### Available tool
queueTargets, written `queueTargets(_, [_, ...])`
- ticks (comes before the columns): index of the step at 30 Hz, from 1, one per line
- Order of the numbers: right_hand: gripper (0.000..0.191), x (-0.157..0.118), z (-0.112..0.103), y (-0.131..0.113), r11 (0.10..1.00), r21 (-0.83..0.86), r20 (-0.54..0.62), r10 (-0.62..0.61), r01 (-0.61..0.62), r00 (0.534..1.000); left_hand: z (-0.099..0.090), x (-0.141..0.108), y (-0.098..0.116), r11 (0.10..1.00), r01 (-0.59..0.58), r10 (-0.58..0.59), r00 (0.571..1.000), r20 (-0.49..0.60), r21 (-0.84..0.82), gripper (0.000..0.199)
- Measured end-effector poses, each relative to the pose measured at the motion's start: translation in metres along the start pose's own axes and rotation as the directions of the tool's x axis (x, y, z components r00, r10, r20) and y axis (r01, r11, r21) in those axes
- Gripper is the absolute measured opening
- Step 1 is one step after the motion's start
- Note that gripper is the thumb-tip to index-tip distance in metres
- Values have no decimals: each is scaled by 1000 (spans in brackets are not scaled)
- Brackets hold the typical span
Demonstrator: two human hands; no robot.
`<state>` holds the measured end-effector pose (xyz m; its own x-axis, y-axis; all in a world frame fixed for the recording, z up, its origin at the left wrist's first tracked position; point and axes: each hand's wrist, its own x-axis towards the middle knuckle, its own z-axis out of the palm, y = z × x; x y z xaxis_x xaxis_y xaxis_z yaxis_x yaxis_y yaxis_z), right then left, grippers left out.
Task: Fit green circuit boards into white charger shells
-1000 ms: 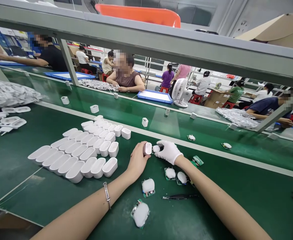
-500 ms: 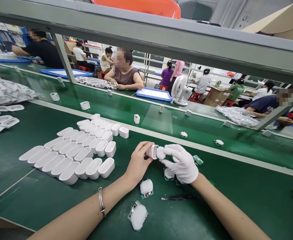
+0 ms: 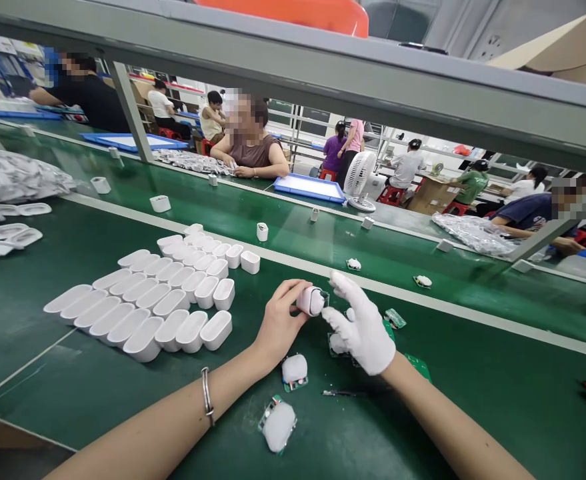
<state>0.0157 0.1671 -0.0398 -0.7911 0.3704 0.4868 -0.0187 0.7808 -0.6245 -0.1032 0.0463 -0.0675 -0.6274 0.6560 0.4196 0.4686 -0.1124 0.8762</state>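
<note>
My bare left hand point(image 3: 281, 325) grips a white oval housing point(image 3: 307, 301) between thumb and fingers. A circuit board with a white pad point(image 3: 317, 302) sits partly inside the housing's open end, its green edge sticking out. My right hand point(image 3: 361, 323), in a white glove, is spread just right of it and holds nothing. Beneath and beside the glove lie several green boards point(image 3: 395, 318), partly hidden. Two padded boards, one nearer point(image 3: 279, 425) and one farther point(image 3: 295, 371), rest below my left hand. Black tweezers point(image 3: 347, 393) lie to their right.
Rows of white housings point(image 3: 137, 293) stand on the green table at left. White plug parts point(image 3: 10, 237) and a bagged pile point(image 3: 17, 179) lie farther left. Housings and padded boards point(image 3: 423, 281) are on the belt beyond the pale strip. A metal beam point(image 3: 293, 73) crosses overhead; people sit opposite.
The padded board has gone partly into the housing. My right hand has let go of it and opened its fingers. Items on the belt have shifted left.
</note>
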Motion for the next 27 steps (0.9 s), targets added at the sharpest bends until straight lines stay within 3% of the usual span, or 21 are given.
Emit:
queueTargets(3, [69, 4, 11, 4, 906, 321, 188, 225, -277, 956, 1, -1, 1, 998, -41, 43, 998, 40, -42, 41])
queueTargets(5, [77, 13, 11, 10, 830, 417, 291, 265, -371, 919, 2, -2, 2, 997, -45, 49, 998, 50, -62, 39])
queueTargets(7, [71, 29, 3, 20, 862, 316, 273, 317, -396, 908, 3, -2, 3, 996, -35, 39, 998, 47, -82, 39])
queueTargets(9, [60, 52, -10, 35, 910, 84, 163, 389, -405, 907, 5, -2, 4, 991, -16, 24, 998, 61, -130, 39])
queueTargets(12, [62, 88, -22, 66, 870, -192, 23, 466, -454, 884, 7, -2, 2, 965, 50, -14, 990, 139, -259, 40])
queueTargets(15, [66, 115, -13, 93, 830, -331, 24, 483, -449, 875, 6, -1, -3, 926, 112, -36, 977, 210, -361, 45])
queueTargets(19, [31, 130, 9, 104, 810, -429, 104, 484, -400, 869, 4, 2, -7, 900, 161, -55, 964, 261, -405, 45])
queueTargets(23, [25, 121, 11, 87, 835, -431, 142, 438, -343, 888, 4, 2, -8, 899, 164, -55, 962, 267, -406, 42])
queueTargets(27, [55, 79, -12, 54, 917, -342, 284, 311, -207, 907, 6, 1, -9, 878, 210, -93, 957, 276, -431, 44])
